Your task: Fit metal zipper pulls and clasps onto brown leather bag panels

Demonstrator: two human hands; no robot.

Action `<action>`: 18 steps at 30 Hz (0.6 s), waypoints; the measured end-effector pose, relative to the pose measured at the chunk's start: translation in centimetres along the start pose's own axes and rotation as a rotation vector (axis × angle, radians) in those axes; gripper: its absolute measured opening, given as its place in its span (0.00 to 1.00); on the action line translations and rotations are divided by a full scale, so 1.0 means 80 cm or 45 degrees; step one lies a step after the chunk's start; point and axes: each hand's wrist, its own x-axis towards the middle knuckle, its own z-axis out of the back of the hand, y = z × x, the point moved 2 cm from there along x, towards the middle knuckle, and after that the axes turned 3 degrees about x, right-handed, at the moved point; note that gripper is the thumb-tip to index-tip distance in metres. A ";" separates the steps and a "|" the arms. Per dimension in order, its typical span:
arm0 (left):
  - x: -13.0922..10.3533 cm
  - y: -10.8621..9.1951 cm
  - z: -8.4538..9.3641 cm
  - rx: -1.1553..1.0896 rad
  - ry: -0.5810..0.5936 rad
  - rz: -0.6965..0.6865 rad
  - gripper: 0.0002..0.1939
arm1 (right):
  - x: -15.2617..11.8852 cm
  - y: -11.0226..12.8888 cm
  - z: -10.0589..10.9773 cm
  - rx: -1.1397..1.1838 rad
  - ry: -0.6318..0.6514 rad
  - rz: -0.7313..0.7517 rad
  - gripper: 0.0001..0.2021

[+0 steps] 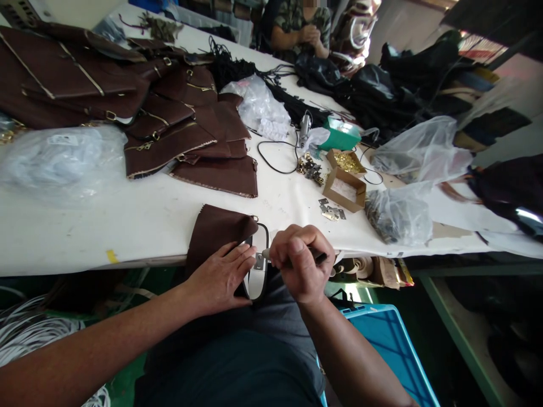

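Observation:
A dark brown leather bag piece (216, 229) lies over the table's front edge, with a white, dark-rimmed oblong part (256, 285) facing up. On that white part sits a small metal plate (259, 261). My left hand (223, 277) lies on it with flat, stretched fingers just left of the plate and the thumb spread lower down. My right hand (303, 260) is closed around a pen-like tool (266, 254) with a pale tip and a dark rear end. Its tip points left at the plate; whether it touches I cannot tell.
Brown leather bag pieces (169, 124) are heaped at the back left beside a plastic bag (63, 158). To the right are loose metal plates (331, 210), cardboard boxes (345, 189), a green box (341, 134) and a filled clear bag (399, 217). A blue crate (396, 339) stands below. Another person (301, 34) sits opposite.

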 end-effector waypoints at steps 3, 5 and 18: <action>0.001 0.000 -0.001 -0.022 0.018 0.010 0.47 | -0.007 -0.016 0.000 -0.179 0.074 -0.020 0.19; 0.001 0.000 -0.002 -0.025 0.027 0.003 0.48 | -0.010 -0.027 0.004 -0.242 0.084 -0.041 0.20; 0.001 -0.009 0.010 0.008 0.028 0.025 0.53 | -0.034 -0.002 0.034 -0.533 -0.054 -0.122 0.23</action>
